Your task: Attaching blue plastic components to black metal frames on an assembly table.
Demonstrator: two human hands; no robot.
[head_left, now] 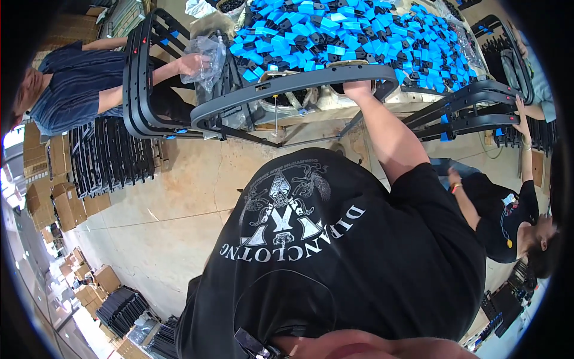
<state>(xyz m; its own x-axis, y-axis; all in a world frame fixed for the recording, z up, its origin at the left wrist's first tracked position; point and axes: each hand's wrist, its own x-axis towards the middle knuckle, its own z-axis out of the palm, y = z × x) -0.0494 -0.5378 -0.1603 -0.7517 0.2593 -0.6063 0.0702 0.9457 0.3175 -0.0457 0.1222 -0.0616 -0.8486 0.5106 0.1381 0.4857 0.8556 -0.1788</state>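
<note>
My right hand (357, 88) reaches over a black metal frame (257, 96) with rounded corners. Its fingers dip into a round-mouthed container (350, 63) at the table's near edge and are hidden, so their grip does not show. My left hand is out of sight. The frame stands upright between my body and the table. Just left of my right hand sits an open bag (296, 99) with small dark parts inside. A thin rod with a yellow top (275, 97) hangs by the frame's crossbar. Beyond lies a big heap of blue-and-black plastic pieces (335, 30).
On the left a co-worker's hand (194, 64) holds a clear plastic bag (209, 60) beside more black frames (134, 78). At right another person touches a stack of frames (472, 107). Stacked black parts (110, 155) and cardboard boxes (67, 203) stand on the concrete floor (191, 191).
</note>
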